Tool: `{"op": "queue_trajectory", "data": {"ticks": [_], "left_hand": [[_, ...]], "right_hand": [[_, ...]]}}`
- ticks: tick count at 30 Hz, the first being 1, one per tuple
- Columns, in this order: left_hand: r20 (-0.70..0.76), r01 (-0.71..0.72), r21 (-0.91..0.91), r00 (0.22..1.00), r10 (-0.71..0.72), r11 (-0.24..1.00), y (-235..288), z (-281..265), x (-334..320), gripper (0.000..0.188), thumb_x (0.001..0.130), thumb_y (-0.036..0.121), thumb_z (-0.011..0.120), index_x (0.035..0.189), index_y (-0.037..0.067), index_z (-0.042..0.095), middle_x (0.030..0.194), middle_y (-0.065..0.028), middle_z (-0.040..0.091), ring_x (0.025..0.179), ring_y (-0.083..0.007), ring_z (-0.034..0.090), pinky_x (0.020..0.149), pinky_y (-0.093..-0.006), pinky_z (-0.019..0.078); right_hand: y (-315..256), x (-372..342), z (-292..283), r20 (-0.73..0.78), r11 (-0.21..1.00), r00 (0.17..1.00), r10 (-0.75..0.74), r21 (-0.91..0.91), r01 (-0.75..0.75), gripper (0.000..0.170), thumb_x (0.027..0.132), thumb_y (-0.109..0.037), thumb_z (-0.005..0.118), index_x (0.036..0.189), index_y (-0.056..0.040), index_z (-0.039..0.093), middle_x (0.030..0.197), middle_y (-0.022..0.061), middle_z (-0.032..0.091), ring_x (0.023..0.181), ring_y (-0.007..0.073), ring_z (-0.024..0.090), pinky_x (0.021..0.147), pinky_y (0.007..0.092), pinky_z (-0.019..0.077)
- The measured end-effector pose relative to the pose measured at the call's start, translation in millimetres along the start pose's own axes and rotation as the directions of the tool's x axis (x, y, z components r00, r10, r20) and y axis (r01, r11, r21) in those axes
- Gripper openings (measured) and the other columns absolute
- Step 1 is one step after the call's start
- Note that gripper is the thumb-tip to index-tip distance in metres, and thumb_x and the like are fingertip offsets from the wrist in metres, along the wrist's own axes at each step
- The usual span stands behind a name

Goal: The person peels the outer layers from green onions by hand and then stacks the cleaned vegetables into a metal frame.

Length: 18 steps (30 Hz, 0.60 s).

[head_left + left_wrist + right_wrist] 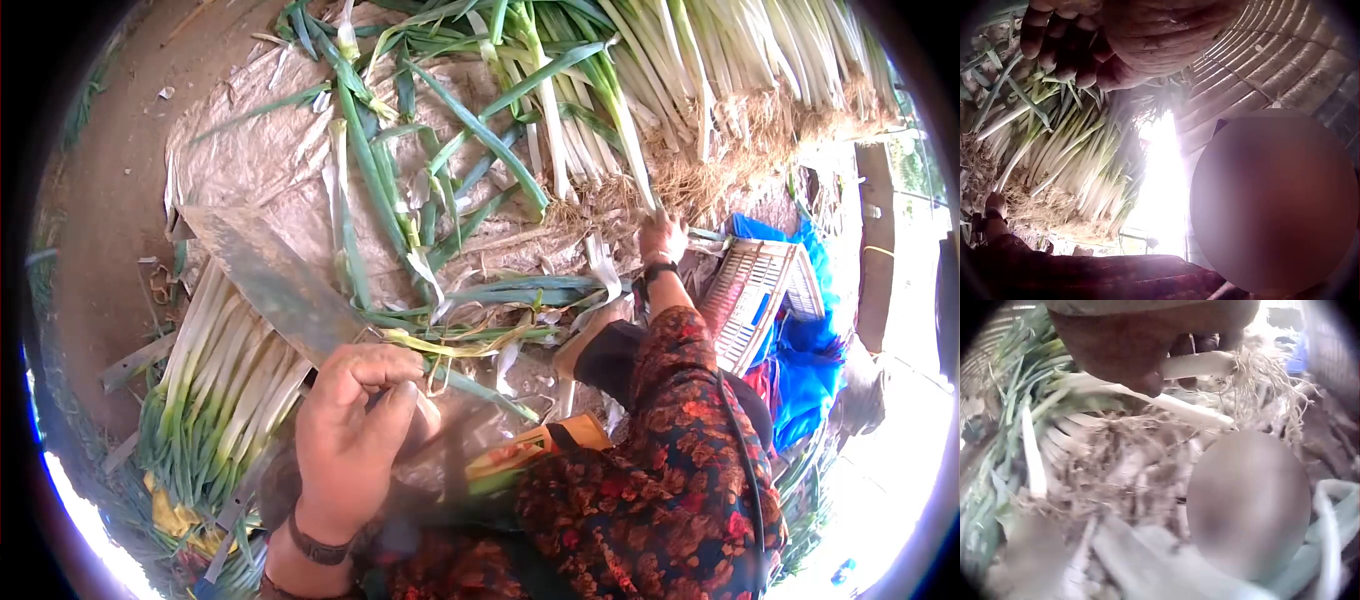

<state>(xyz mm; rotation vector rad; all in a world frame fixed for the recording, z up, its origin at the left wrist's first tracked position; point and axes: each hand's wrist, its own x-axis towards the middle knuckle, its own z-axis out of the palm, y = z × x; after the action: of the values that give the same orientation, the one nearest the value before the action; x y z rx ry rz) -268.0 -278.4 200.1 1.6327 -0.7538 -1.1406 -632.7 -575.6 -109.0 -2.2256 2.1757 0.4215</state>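
My right hand [662, 238] reaches forward to the root end of a green onion [628, 150] at the edge of the big pile. In the right wrist view, its fingers curl around a white stalk [1200, 365] with shaggy roots [1254, 372] sticking out. Another white stalk [1191, 412] lies just beneath that hand. My left hand [360, 430] is raised near my body, fingers loosely bent and thumb close to them. Nothing shows in its grasp in the left wrist view. Beyond it a yellowed leaf [450, 346] overlaps the fingertips in the head view.
A large pile of green onions [740, 60] fills the back right. Trimmed ones [215, 370] lie bundled at left, beside a long flat metal strip [270, 275]. Loose green leaves [375, 190] cover the sheet. A plastic crate [745, 300] and blue cloth [810, 380] sit at right.
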Motion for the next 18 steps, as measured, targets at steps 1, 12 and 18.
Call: {"op": "queue_trajectory", "data": {"ticks": [1,12,18], "left_hand": [[0.009,-0.016,0.013,1.000,0.016,1.000,-2,0,0,0.013,0.085,-0.007,0.057,0.097,-0.003,0.059,0.104,-0.0105,0.057,0.090,-0.0146,0.056,0.080,-0.0282,0.0465],[0.054,-0.120,0.109,0.992,0.114,0.987,0,18,2,0.010,0.083,-0.003,0.062,0.093,0.001,0.061,0.095,-0.0097,0.061,0.083,-0.0150,0.057,0.075,-0.0277,0.0463],[0.075,-0.095,0.062,0.993,0.090,0.994,-10,32,5,0.009,0.084,0.000,0.064,0.092,0.002,0.062,0.095,-0.0083,0.063,0.082,-0.0149,0.057,0.074,-0.0273,0.0460]], "right_hand": [[1,-1,2,-0.041,1.000,0.999,-0.009,0.024,0.010,0.038,0.086,-0.040,0.057,0.117,-0.0182,0.060,0.113,0.0118,0.062,0.106,0.0324,0.057,0.092,0.0446,0.0451],[-77,-24,-11,0.122,0.930,0.988,0.097,0.342,-0.133,0.031,0.077,-0.031,0.063,0.094,-0.0051,0.065,0.104,0.0222,0.066,0.096,0.0369,0.064,0.094,0.0425,0.0455],[-142,-39,-20,-0.040,0.768,0.999,-0.030,0.639,0.048,0.033,0.072,-0.026,0.066,0.096,-0.0037,0.061,0.088,0.0260,0.065,0.087,0.0420,0.064,0.080,0.0473,0.0499]]}}
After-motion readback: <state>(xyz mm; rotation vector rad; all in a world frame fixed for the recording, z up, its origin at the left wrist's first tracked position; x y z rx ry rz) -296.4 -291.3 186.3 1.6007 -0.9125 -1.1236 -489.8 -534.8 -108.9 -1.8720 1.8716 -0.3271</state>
